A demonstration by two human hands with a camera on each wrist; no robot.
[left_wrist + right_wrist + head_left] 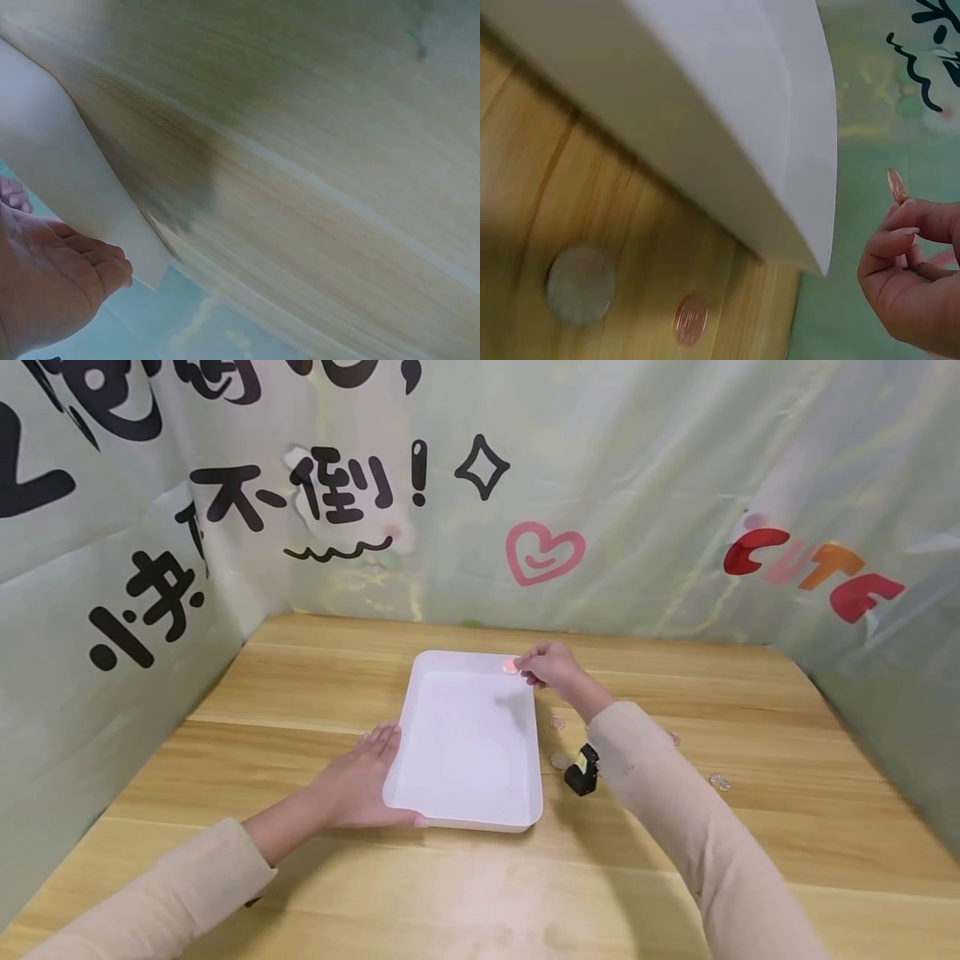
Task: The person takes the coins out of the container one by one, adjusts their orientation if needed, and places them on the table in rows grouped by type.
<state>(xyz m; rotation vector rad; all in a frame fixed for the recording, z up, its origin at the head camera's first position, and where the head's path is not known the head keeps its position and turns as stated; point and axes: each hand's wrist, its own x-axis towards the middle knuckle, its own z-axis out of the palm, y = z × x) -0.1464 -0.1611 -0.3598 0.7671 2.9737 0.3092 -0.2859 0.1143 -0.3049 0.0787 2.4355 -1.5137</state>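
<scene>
A white rectangular tray lies on the wooden table. My left hand lies flat against the tray's left side, fingers straight along the wall and thumb at the near corner. The left wrist view shows the same hand beside the tray wall. My right hand hovers over the tray's far right corner and pinches a small copper coin at its fingertips. In the right wrist view the coin stands upright between fingertips, beyond the tray's corner.
Several coins lie on the table right of the tray, among them a silver coin and a copper coin. More coins sit farther right. Printed plastic sheets wall the table at back and sides.
</scene>
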